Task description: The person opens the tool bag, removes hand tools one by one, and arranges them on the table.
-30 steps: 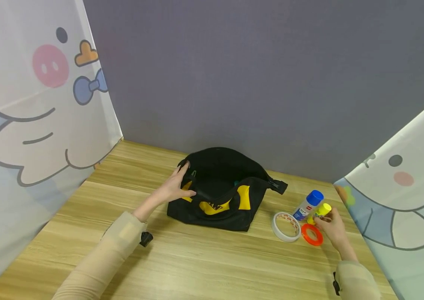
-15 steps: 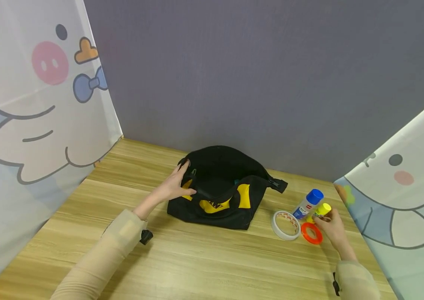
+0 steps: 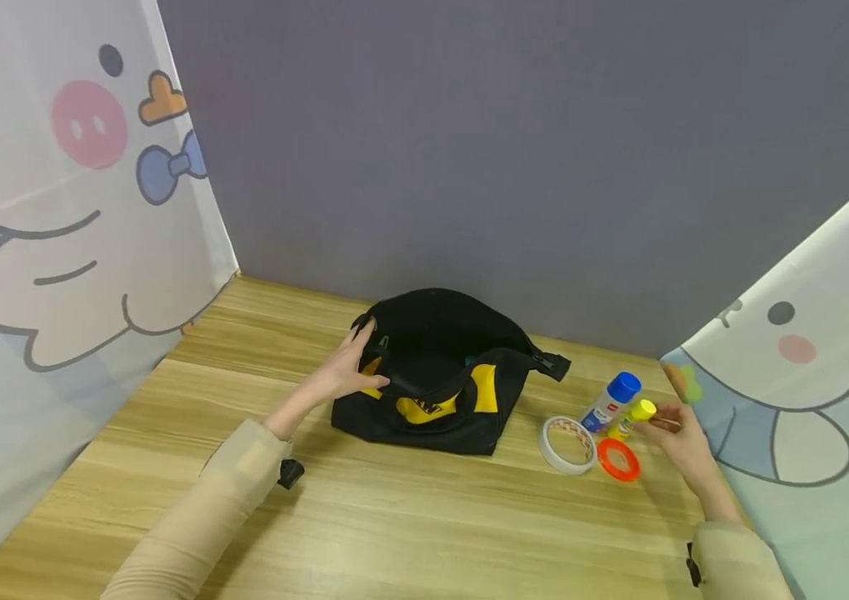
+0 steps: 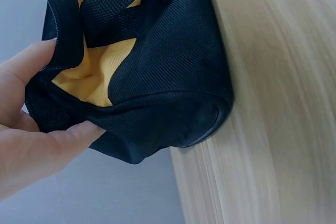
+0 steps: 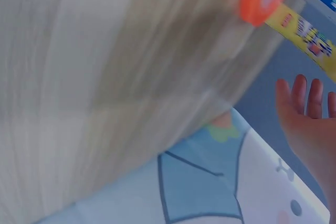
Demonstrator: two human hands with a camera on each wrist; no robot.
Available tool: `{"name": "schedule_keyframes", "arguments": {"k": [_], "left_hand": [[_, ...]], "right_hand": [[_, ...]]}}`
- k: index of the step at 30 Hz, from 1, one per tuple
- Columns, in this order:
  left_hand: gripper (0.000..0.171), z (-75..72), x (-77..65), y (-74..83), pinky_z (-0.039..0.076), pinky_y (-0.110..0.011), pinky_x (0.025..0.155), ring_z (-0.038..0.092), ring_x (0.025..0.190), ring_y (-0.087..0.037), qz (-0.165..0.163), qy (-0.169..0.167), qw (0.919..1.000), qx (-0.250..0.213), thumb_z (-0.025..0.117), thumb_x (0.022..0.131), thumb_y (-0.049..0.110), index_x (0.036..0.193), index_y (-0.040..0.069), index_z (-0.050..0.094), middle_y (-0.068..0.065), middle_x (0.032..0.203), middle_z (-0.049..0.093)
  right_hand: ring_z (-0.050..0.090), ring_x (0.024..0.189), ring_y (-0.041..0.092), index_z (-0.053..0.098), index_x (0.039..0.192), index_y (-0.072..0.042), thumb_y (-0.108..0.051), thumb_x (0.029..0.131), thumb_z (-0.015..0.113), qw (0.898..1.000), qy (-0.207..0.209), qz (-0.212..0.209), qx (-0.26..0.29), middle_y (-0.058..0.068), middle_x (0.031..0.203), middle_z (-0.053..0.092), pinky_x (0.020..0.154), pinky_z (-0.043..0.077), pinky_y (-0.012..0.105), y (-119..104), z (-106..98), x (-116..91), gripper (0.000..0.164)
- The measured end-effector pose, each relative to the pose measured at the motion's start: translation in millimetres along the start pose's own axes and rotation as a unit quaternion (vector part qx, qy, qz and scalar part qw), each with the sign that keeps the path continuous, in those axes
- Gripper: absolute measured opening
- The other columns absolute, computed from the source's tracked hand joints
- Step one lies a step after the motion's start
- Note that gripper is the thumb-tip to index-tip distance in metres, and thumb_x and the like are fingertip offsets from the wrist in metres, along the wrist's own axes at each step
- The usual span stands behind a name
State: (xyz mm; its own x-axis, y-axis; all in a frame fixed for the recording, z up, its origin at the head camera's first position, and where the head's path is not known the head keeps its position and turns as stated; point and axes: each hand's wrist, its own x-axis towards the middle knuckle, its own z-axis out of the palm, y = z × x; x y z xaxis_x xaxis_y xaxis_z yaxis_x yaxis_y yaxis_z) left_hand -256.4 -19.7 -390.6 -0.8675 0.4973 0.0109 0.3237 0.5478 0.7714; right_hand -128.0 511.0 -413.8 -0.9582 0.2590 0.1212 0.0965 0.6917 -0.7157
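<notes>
A black bag with yellow patches [image 3: 387,423] stands with its mouth unzipped. My left hand [image 3: 342,371] grips the left end of its rim; in the left wrist view the thumb and fingers [image 4: 79,134] hold the black fabric. To the right, a yellow glue stick [image 3: 630,421] stands upright beside a larger blue-capped glue stick [image 3: 610,402]. My right hand [image 3: 682,442] is just right of the yellow one, its fingers stretched out. The right wrist view shows those fingers [image 5: 299,95] apart from the yellow label. In front lie an orange tape roll [image 3: 619,477] and a white tape roll [image 3: 551,458].
A grey wall [image 3: 454,167] rises behind the wooden table [image 3: 409,533]. Cartoon-printed sheets close off both sides, the right sheet [image 3: 814,433] close to my right hand. The bag's zipper end [image 3: 553,365] sticks out toward the glue sticks.
My right hand has let go of the yellow glue stick and drawn back a little to the right, its fingers opening. My left hand stays on the bag. The head view has shifted slightly.
</notes>
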Motion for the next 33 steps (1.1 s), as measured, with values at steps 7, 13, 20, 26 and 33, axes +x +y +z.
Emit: {"name": "schedule_keyframes", "arguments": {"k": [7, 13, 20, 26, 33], "left_hand": [[0.103, -1.4, 1.5, -0.3, 0.018, -0.061, 0.112, -0.002, 0.146, -0.035, -0.001, 0.0, 1.0, -0.007, 0.07, 0.083, 0.029, 0.152, 0.015, -0.004, -0.01, 0.159, -0.005], [0.102, -2.0, 0.8, -0.5, 0.018, -0.06, 0.113, -0.003, 0.147, -0.034, 0.0, -0.003, 1.0, -0.009, 0.07, 0.084, 0.029, 0.152, 0.014, -0.004, -0.009, 0.159, -0.006], [0.102, -2.5, 1.1, -1.6, 0.019, -0.059, 0.113, -0.003, 0.147, -0.034, 0.002, -0.005, 0.9999, -0.013, 0.07, 0.084, 0.029, 0.152, 0.014, -0.005, -0.009, 0.159, -0.007], [0.103, -3.6, 0.4, -1.4, 0.02, -0.06, 0.112, -0.003, 0.147, -0.034, 0.002, -0.005, 0.9999, -0.012, 0.07, 0.083, 0.029, 0.152, 0.014, -0.004, -0.01, 0.159, -0.006], [0.102, -1.8, 1.1, -2.1, 0.019, -0.059, 0.113, -0.003, 0.147, -0.034, 0.0, -0.006, 0.9999, -0.01, 0.07, 0.084, 0.03, 0.152, 0.014, -0.005, -0.009, 0.159, -0.007]], "right_hand": [[0.044, 0.093, -0.011, 0.034, 0.128, 0.009, -0.027, 0.088, 0.066, 0.999, -0.006, -0.026, -0.028, 0.011, 0.115, 0.047, 0.071, 0.042, 0.003, -17.4, -19.9, -2.0, 0.063], [0.039, 0.093, -0.016, 0.037, 0.127, 0.005, -0.03, 0.087, 0.066, 0.996, -0.005, -0.05, -0.068, -0.004, 0.114, 0.048, 0.07, 0.039, 0.002, -33.6, -34.7, -6.1, 0.06], [0.039, 0.098, -0.018, 0.039, 0.127, 0.0, -0.029, 0.088, 0.066, 0.994, -0.019, -0.078, -0.073, -0.004, 0.118, 0.048, 0.074, 0.039, 0.002, -58.4, -41.4, -13.1, 0.056], [0.045, 0.102, -0.015, 0.04, 0.129, -0.004, -0.025, 0.086, 0.067, 0.991, -0.039, -0.11, -0.062, 0.006, 0.123, 0.048, 0.077, 0.043, 0.002, -84.6, -34.4, -14.4, 0.055], [0.048, 0.101, -0.01, 0.043, 0.127, -0.004, -0.023, 0.085, 0.069, 0.985, -0.064, -0.144, -0.075, 0.016, 0.123, 0.051, 0.08, 0.043, 0.003, -114.2, -24.6, -10.5, 0.053]]}}
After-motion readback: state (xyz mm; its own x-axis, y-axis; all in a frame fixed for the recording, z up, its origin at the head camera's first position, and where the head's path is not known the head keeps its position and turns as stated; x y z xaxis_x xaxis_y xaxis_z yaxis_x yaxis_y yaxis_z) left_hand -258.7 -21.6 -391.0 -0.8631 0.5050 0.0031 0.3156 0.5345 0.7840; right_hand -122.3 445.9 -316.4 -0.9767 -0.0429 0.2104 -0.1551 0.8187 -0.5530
